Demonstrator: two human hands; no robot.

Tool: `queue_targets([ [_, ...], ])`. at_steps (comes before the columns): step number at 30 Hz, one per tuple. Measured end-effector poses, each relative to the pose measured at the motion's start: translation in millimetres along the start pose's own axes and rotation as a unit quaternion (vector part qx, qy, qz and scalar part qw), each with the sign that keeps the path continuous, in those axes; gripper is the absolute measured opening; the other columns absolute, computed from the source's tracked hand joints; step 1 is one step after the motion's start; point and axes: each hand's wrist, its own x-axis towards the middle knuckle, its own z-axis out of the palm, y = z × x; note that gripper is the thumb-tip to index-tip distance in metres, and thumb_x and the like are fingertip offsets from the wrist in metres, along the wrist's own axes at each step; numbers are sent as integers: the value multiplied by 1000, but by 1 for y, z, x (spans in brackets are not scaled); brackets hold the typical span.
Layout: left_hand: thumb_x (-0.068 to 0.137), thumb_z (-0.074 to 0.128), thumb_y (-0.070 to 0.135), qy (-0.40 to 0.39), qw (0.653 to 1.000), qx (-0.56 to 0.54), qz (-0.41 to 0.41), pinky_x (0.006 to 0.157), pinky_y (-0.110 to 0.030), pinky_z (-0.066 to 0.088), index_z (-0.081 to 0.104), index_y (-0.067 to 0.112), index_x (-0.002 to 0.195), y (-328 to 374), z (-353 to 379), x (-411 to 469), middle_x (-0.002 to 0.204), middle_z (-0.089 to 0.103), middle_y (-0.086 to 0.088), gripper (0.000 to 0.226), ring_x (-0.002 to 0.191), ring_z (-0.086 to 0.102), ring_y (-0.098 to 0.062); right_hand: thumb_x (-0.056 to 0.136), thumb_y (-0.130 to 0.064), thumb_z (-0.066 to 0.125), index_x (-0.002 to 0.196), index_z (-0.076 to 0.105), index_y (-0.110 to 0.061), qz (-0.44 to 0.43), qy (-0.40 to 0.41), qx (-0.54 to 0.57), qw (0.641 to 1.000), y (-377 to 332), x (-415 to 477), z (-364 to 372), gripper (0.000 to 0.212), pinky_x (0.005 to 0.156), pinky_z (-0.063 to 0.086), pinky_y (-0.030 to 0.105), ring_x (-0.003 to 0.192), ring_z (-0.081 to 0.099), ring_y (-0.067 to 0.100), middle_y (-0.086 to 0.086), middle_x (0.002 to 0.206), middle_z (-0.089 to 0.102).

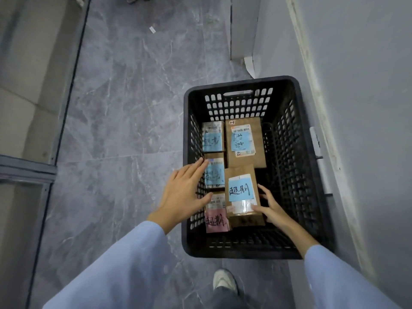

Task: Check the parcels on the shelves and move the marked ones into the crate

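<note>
We see a brown cardboard parcel with a blue handwritten note (242,192) inside the black plastic crate with lattice walls (240,82), on the near right of the crate's floor and tilted a little, its left edge lying over the neighbours. The right hand (270,208) grips it: the thumb lies across the taped near end of its top, and the fingers (265,192) run along its right side.

The left hand (182,192) is flat, its fingers straight and spread, above the crate's left rim. Its fingertips reach over the small middle-left parcel with a blue note (214,172); we cannot tell whether they touch it.

Three more parcels lie flat in the crate. A small far-left parcel with a blue note (213,137) sits beside a larger far-right brown parcel with a blue note over its printed label (245,157). A near-left parcel with a pink note (216,217) is just beside the held one.

The crate stands on a grey marbled tile floor (124,108), close to a pale wall (367,85) on the right. Grey metal shelving (26,170) runs down the left. Light blue sleeves (124,264) cover both forearms, a pale shoe (224,279) shows near the bottom edge, and a small white scrap (152,29) lies on the far floor.
</note>
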Motion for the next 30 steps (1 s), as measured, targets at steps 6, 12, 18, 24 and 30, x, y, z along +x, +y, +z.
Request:
queue_targets([
  [6,78,34,67,0,1000,5,-7,117,-35,21,12,32,156,-9,3,5,162,17,11,88,146,21,-14,86,-7,71,153,14,-43,44,10,-57,997,13,21,6,95,105,44,55,136,42,28,4,158,28],
  [12,81,43,60,-7,1000,6,-8,116,-34,20,13,30,156,-12,-5,4,162,18,9,86,146,21,-15,89,-6,68,155,19,-24,59,11,-110,992,12,19,10,85,105,41,39,132,46,27,7,152,40],
  [18,75,25,69,7,1000,6,-23,114,-33,21,15,28,156,-14,-27,-5,162,18,8,92,145,23,-16,92,-29,67,153,28,-28,-22,76,-254,964,-22,2,11,73,104,42,41,135,42,27,6,153,38],
  [24,92,51,55,36,998,10,-42,116,-33,16,15,27,156,-21,-70,-29,162,17,7,79,147,20,-18,94,-59,49,158,12,-24,-82,94,-452,883,-92,-23,22,81,114,31,40,148,19,24,0,163,18],
  [30,93,47,59,84,991,19,-99,116,-36,19,15,27,156,-45,-131,-77,162,18,6,78,146,21,-18,93,-68,42,158,8,-30,-172,95,-510,837,-178,-67,60,83,117,28,42,150,15,22,-1,164,14],
])
